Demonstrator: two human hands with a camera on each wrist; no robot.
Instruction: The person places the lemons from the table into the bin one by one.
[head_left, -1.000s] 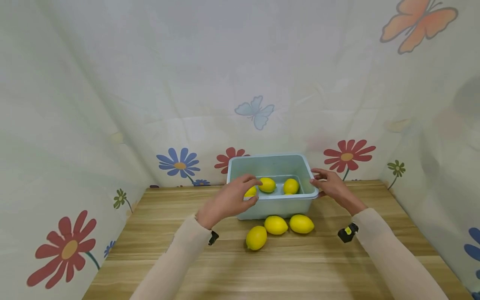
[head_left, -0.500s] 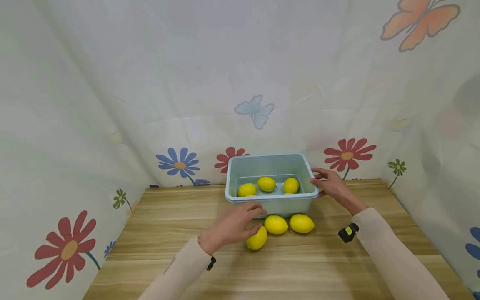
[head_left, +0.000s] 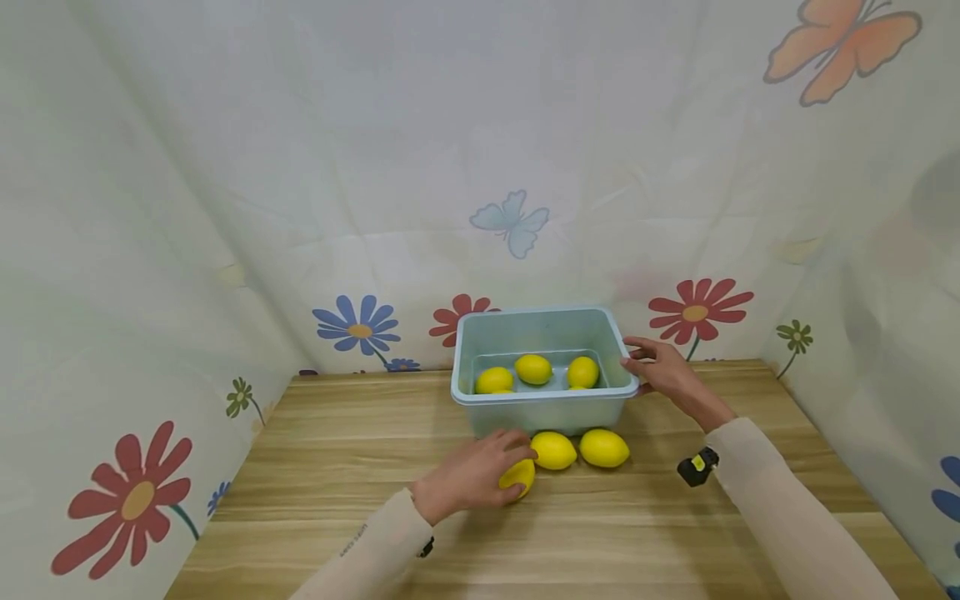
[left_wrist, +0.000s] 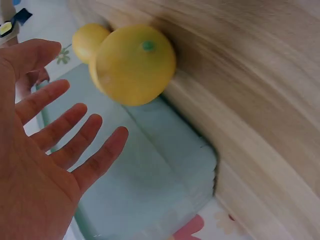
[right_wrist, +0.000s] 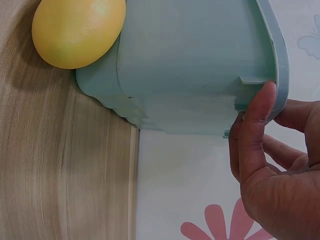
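Observation:
My left hand (head_left: 476, 471) is over the leftmost lemon (head_left: 522, 477) on the table, covering part of it in the head view. In the left wrist view its fingers are spread and apart from the nearer lemon (left_wrist: 134, 65). Two more lemons, one in the middle (head_left: 554, 451) and one at the right (head_left: 604, 448), lie in front of a pale blue plastic bin (head_left: 543, 414). My right hand (head_left: 667, 375) grips the bin's right rim, thumb and fingers on either side of it, as the right wrist view shows (right_wrist: 280, 160). Several lemons (head_left: 533, 369) lie inside the bin, some partly hidden by its front wall.
The wooden table (head_left: 360, 450) meets a pale fabric backdrop (head_left: 390, 208) with printed flowers and butterflies, close behind the bin. Fabric also hangs at the left and right sides. A small black device is strapped at each wrist.
My left hand has withdrawn from above the bin, uncovering a lemon inside, and has come down toward the leftmost lemon on the table. The right hand has stayed at the bin's rim.

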